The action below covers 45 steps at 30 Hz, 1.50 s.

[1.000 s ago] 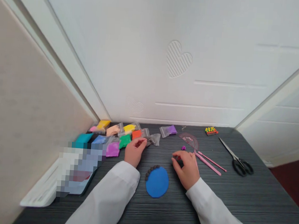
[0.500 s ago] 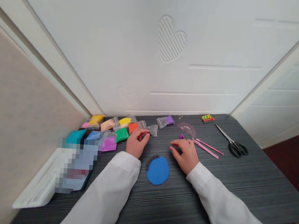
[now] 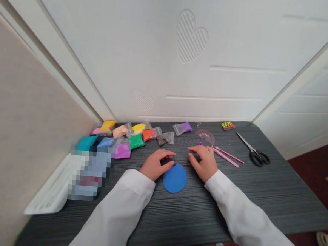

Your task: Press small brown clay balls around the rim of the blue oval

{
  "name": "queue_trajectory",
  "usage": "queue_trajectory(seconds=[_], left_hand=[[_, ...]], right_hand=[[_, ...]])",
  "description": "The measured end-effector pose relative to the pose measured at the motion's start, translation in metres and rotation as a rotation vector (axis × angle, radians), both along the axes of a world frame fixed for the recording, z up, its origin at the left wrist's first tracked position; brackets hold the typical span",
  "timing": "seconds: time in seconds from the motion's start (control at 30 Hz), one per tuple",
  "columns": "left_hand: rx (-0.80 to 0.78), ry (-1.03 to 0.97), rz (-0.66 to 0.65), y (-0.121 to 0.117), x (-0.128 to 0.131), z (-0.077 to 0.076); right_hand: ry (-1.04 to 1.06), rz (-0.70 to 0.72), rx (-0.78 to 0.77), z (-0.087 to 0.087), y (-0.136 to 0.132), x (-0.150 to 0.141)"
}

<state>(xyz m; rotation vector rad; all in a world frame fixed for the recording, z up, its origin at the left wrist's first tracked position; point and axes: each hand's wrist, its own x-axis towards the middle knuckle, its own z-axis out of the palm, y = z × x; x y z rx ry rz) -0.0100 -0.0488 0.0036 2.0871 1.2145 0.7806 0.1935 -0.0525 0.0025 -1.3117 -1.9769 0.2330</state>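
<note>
A flat round disc of blue clay [image 3: 174,180] lies on the dark table. My left hand [image 3: 157,165] is at its upper left edge, thumb and fingers apart, holding nothing I can see. The small dark balls along that edge are hidden behind this hand. To the right of the disc, my right hand [image 3: 204,162] hovers low with curved fingers and a gap between thumb and forefinger. Behind my left hand lies a crumpled clear bag of dark clay [image 3: 165,138]. A small purple lump [image 3: 200,143] sits just beyond my right fingers.
Bags of coloured clay, among them green [image 3: 136,141] and purple [image 3: 186,127], line the back left. To the right lie pink tools [image 3: 226,157], a clear protractor [image 3: 206,136], black-handled scissors [image 3: 256,153] and a small yellow-and-red piece [image 3: 227,126]. A white tray [image 3: 47,189] stands left.
My left hand has left the dark clay bag and come back toward the disc, covering the dark balls. My right hand stays nearly in place. The camera view has tilted down.
</note>
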Motion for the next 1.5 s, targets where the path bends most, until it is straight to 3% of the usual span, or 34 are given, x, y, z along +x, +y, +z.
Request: queue_trajectory(seconds=[0.27, 0.57, 1.5], left_hand=[[0.029, 0.218, -0.204, -0.0033, 0.0013, 0.0068], [-0.04, 0.201, -0.164, -0.0021, 0.0007, 0.0042], [-0.043, 0.199, -0.158, -0.0005, 0.0013, 0.0058]], right_hand=[[0.0, -0.024, 0.005, 0.0033, -0.0007, 0.0034], [-0.012, -0.028, -0.008, 0.0065, -0.0018, 0.0009], [-0.023, 0.006, -0.015, 0.0058, -0.0037, 0.0016]])
